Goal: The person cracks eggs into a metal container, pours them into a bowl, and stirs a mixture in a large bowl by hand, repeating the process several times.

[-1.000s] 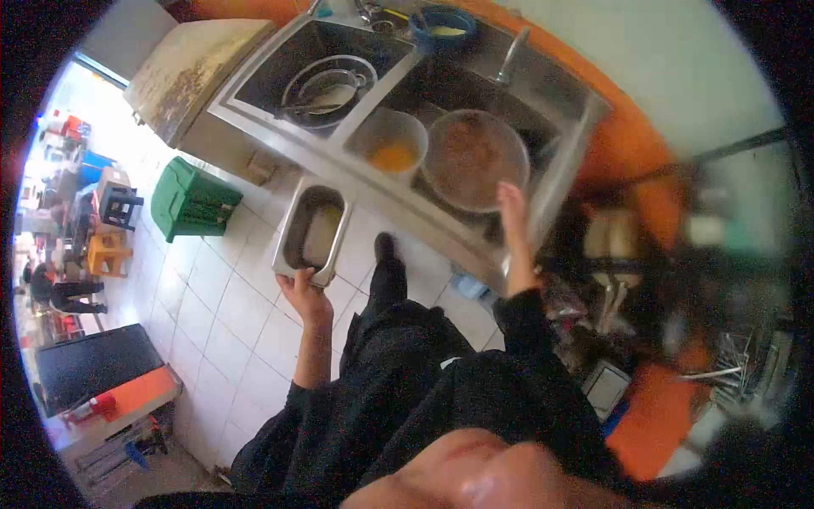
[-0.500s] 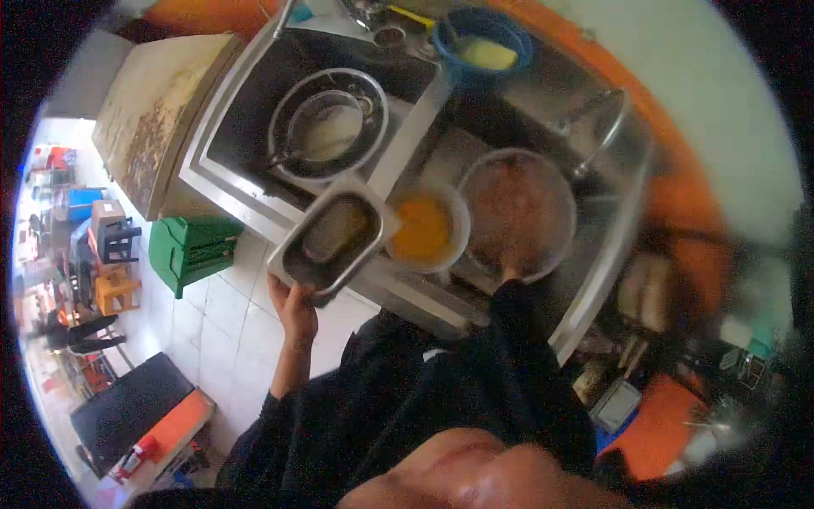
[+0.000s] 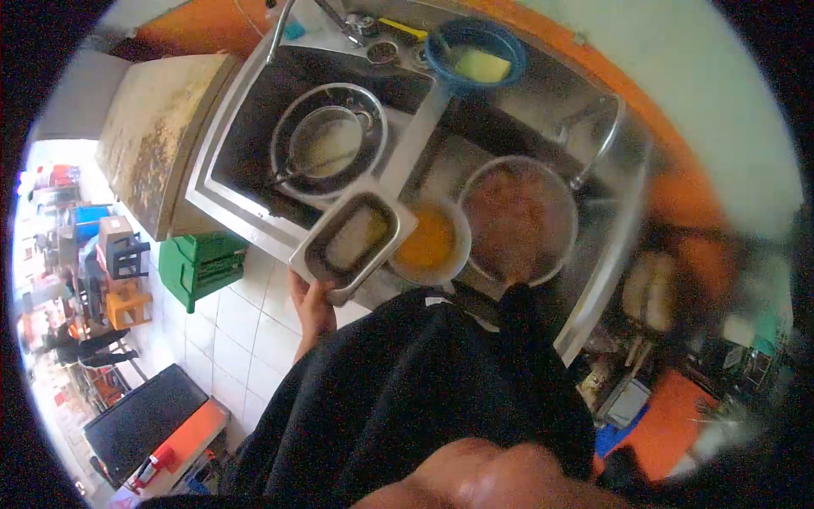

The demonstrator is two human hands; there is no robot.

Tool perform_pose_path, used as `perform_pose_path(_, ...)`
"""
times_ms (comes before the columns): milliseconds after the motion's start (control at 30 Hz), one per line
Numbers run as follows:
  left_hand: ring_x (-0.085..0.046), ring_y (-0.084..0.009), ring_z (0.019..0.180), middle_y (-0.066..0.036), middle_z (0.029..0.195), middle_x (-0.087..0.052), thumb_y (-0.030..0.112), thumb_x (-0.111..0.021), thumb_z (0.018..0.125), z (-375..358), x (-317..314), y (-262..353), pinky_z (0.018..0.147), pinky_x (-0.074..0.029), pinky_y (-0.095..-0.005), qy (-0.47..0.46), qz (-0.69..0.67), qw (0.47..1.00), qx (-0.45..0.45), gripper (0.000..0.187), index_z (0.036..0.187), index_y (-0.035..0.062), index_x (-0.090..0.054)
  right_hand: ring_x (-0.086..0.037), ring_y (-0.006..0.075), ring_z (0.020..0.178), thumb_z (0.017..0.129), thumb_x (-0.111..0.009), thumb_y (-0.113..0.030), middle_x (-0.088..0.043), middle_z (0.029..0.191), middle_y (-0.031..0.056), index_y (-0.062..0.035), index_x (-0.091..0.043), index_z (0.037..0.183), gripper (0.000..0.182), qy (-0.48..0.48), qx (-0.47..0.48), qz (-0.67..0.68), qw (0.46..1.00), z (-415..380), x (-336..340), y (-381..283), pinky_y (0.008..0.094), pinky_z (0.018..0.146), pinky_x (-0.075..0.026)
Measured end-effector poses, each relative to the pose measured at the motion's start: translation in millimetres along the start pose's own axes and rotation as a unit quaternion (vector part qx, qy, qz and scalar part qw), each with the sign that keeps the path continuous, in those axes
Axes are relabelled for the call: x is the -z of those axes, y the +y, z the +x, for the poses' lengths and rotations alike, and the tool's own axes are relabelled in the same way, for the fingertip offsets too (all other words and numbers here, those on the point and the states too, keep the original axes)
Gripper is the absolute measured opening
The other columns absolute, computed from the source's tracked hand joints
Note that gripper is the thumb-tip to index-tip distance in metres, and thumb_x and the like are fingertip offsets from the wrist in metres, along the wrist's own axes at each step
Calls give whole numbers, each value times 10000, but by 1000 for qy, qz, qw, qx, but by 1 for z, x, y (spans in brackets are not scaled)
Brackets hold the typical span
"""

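My left hand (image 3: 314, 303) grips the near corner of a rectangular metal pan (image 3: 399, 222), its fingers partly hidden beneath. The pan holds a little pale and yellowish matter. Right beside the pan is a pale bowl (image 3: 460, 242) with orange-yellow contents, which the pan's edge partly covers. My right hand (image 3: 517, 275) reaches into the near side of a large round bowl (image 3: 574, 235) full of reddish-brown contents. Its fingers are hidden there, so what they do cannot be made out.
In the left sink basin sits a round pan (image 3: 275, 153) with a strainer-like bowl inside. A blue basin (image 3: 435, 72) with a yellow block stands at the back. Faucets arch over both basins. A green crate (image 3: 182, 271) rests on the tiled floor at left.
My left hand and the metal pan have moved slightly right, closer to the orange-yellow bowl. My right hand stays in the large bowl. The view has shifted a little.
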State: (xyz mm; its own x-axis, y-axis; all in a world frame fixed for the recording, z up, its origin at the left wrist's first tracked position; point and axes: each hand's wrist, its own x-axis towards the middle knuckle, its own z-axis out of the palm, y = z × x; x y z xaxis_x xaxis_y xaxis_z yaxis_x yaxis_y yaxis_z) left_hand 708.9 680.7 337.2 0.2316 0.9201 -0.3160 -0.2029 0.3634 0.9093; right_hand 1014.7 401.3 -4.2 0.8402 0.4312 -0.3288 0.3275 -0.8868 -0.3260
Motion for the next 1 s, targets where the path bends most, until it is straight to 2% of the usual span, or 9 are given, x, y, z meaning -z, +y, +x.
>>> perform_pose_path(167, -529, -167, 957, -85, 1173, -499, -42, -469, 741, -24, -13, 2, 752, -460, -259, -6, 4, 1000, 18, 535, 1262, 49, -381, -523, 241, 660, 935, -418, -240, -583, 762, 72, -51, -569, 890, 246, -203, -10, 245, 948, 12, 21, 16, 396, 631, -416)
perform_pose_path(267, -525, -184, 995, -90, 1181, -497, -45, -463, 746, -41, -23, 12, 775, -456, -268, -10, 17, 998, 55, 520, 1253, 42, -388, -527, 238, 614, 943, -404, -233, -591, 713, 66, -51, -580, 851, 269, -589, -64, 495, 635, 58, 56, 66, 398, 601, -418)
perform_pose_path(300, -525, -184, 995, -90, 1181, -497, -45, -463, 746, -46, -26, 12, 775, -456, -268, -15, 10, 998, 60, 520, 1253, 42, -388, -527, 238, 614, 943, -404, -233, -591, 713, 66, -51, -580, 851, 269, -584, -68, 494, 641, 30, 80, 60, 398, 601, -418)
perform_pose_path(400, -528, -184, 976, -89, 1146, -513, -39, -459, 757, -56, -42, 5, 770, -457, -275, -78, 15, 997, 14, 494, 1242, 36, -401, -592, 249, 914, 808, -578, -446, -614, 965, 160, -70, -523, 1146, 509, -270, -59, 462, 843, -41, 117, 50, 395, 734, -467)
perform_pose_path(467, -529, -188, 970, -95, 1115, -525, -33, -461, 765, -63, -56, 1, 782, -454, -286, -121, 6, 992, 30, 469, 1228, 29, -416, -606, 240, 806, 810, -600, -438, -619, 839, 120, -73, -551, 1035, 432, -327, 323, -204, 864, -34, 131, 51, 383, 662, -468)
perform_pose_path(567, -527, -199, 980, -107, 1104, -530, -33, -471, 761, -79, -77, 1, 797, -450, -288, -161, 55, 982, 86, 472, 1227, 19, -422, -576, 203, 698, 827, -620, -355, -581, 789, 64, -80, -528, 1054, 368, -8, 291, 83, 953, -51, 159, 61, 347, 599, -463)
perform_pose_path(600, -526, -193, 984, -109, 1118, -526, -26, -489, 757, -74, -73, -12, 813, -438, -285, -221, 65, 969, 92, 475, 1227, 14, -425, -540, 151, 674, 845, -618, -288, -552, 790, 25, -87, -513, 1094, 336, -125, 47, 334, 933, -110, 253, -18, 275, 591, -464)
perform_pose_path(767, -527, -153, 929, -76, 1039, -563, -36, -490, 716, -96, -112, -17, 805, -419, -267, -299, 25, 953, 33, 487, 1198, 19, -459, -519, 113, 711, 830, -643, -230, -544, 865, 24, -95, -514, 1070, 304, 144, 151, 515, 831, -172, 359, -89, 240, 628, -456)
perform_pose_path(1000, -538, -134, 845, -45, 973, -568, -13, -513, 692, -111, -131, -9, 693, -453, -263, -355, 51, 929, 89, 490, 1177, 51, -491, -570, 301, 894, 775, -675, -198, -572, 982, 135, -70, -529, 1007, 302, 181, 321, 214, 905, -193, 373, -120, 349, 768, -450)
